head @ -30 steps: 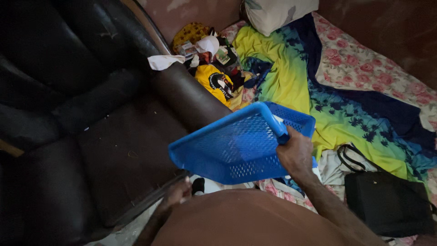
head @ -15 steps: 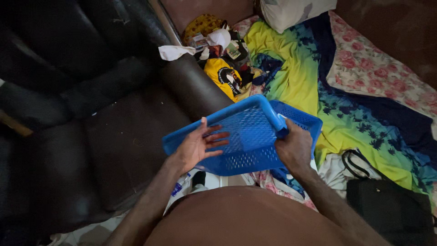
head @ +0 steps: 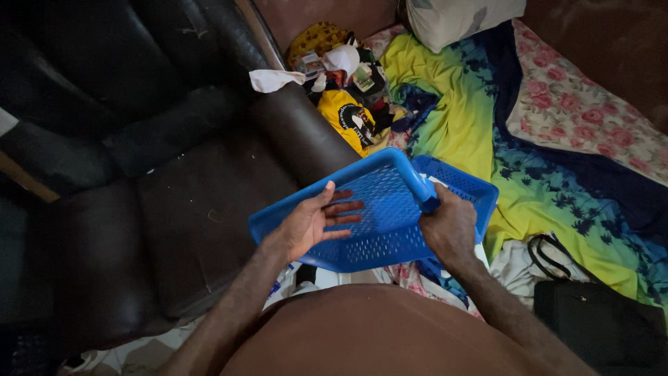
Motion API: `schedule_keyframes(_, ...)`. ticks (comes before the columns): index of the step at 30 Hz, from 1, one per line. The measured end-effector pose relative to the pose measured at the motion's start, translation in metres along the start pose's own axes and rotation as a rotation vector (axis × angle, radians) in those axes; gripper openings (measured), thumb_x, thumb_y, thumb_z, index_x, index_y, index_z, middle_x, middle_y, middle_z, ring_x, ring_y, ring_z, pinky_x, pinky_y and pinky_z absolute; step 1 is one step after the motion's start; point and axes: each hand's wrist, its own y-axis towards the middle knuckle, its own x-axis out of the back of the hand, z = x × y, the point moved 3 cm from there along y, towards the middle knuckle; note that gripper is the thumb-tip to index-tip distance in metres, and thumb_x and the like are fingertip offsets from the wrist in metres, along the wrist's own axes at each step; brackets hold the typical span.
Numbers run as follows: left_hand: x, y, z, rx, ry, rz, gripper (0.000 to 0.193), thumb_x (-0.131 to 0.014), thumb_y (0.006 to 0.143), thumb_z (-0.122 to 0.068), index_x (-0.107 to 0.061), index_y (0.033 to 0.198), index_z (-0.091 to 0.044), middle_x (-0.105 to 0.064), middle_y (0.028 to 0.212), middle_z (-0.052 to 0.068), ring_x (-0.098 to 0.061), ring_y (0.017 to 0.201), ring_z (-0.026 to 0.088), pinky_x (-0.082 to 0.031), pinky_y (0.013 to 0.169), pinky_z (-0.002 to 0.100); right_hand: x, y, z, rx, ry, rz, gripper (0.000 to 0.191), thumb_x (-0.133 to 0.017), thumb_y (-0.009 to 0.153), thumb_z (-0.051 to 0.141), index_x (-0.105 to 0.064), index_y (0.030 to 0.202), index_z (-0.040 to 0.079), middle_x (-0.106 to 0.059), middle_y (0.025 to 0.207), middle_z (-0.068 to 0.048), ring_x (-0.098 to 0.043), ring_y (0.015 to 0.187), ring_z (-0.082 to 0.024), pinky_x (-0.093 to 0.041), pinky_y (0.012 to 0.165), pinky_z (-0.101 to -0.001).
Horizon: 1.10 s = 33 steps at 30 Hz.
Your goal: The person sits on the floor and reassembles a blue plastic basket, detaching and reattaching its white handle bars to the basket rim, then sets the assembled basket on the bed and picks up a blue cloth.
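Holding a blue perforated basket (head: pixel 379 216) up in the air, tilted, above the front edge of the dark leather armchair (head: pixel 174 209) seat and beside its right armrest. Pressing the left hand (head: pixel 313 223) flat against the basket's holed underside — fingers spread wide, nothing gripped. Clamping the right hand (head: pixel 451 230) closed around the basket's upper corner rim, fingers curled over it. Keeping the basket between both hands, bottom turned toward the camera. Lying beyond it on the floor: a yellow-green-blue patterned sheet (head: pixel 480 132), a floral cloth (head: pixel 591 118), a heap of clothes — possibly shirts (head: pixel 348 104) — and a black bag (head: pixel 598 320) at lower right.
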Motion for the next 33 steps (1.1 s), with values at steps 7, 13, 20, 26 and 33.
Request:
schedule_keyframes(7, -0.0029, 0.0019, 0.0021, 0.005, 0.012, -0.058, 0.099, -0.061, 0.081, -0.068, -0.039, 0.153, -0.004, -0.058, 0.145, 0.024, -0.056, 0.135, 0.036, -0.043, 0.112, 0.062, 0.0031, 0.0017, -0.0002, -0.053, -0.02, 0.069, 0.042, -0.069, 0.074, -0.004, -0.072, 0.114, 0.006, -0.071, 0.084, -0.025, -0.07, 0.078, -0.043, -0.052, 0.072, -0.0532)
schedule_keyframes(13, -0.0034, 0.0016, 0.003, -0.018, 0.006, -0.033, 0.102, -0.062, 0.08, -0.068, -0.038, 0.154, -0.003, -0.056, 0.146, 0.026, -0.055, 0.137, 0.038, -0.043, 0.112, 0.063, 0.0028, 0.0015, -0.003, -0.089, -0.057, 0.099, 0.042, -0.069, 0.076, -0.004, -0.072, 0.117, 0.005, -0.073, 0.086, -0.024, -0.072, 0.075, -0.039, -0.054, 0.074, -0.0505)
schedule_keyframes(20, -0.0037, 0.0006, 0.005, -0.011, 0.053, -0.079, 0.1, -0.061, 0.08, -0.067, -0.037, 0.154, -0.004, -0.056, 0.147, 0.025, -0.055, 0.137, 0.038, -0.043, 0.111, 0.063, 0.0036, 0.0, -0.0038, -0.096, -0.039, 0.084, 0.046, -0.068, 0.075, -0.005, -0.072, 0.119, 0.006, -0.073, 0.087, -0.025, -0.072, 0.077, -0.04, -0.054, 0.073, -0.0503)
schedule_keyframes(26, -0.0042, -0.0014, 0.0042, -0.013, 0.029, -0.046, 0.102, -0.062, 0.08, -0.068, -0.036, 0.154, -0.003, -0.055, 0.148, 0.026, -0.054, 0.138, 0.038, -0.043, 0.112, 0.064, 0.0026, -0.0009, -0.004, -0.1, -0.048, 0.081, 0.041, -0.07, 0.077, -0.003, -0.073, 0.117, 0.005, -0.073, 0.088, -0.025, -0.073, 0.078, -0.039, -0.055, 0.074, -0.0496)
schedule_keyframes(33, -0.0088, -0.0045, 0.0038, -0.002, 0.055, -0.092, 0.1, -0.062, 0.079, -0.067, -0.038, 0.153, -0.004, -0.056, 0.148, 0.026, -0.054, 0.138, 0.038, -0.042, 0.111, 0.063, 0.0023, -0.0031, -0.0065, -0.1, -0.047, 0.092, 0.038, -0.07, 0.078, -0.004, -0.073, 0.114, 0.004, -0.074, 0.087, -0.024, -0.073, 0.074, -0.037, -0.056, 0.07, -0.0482)
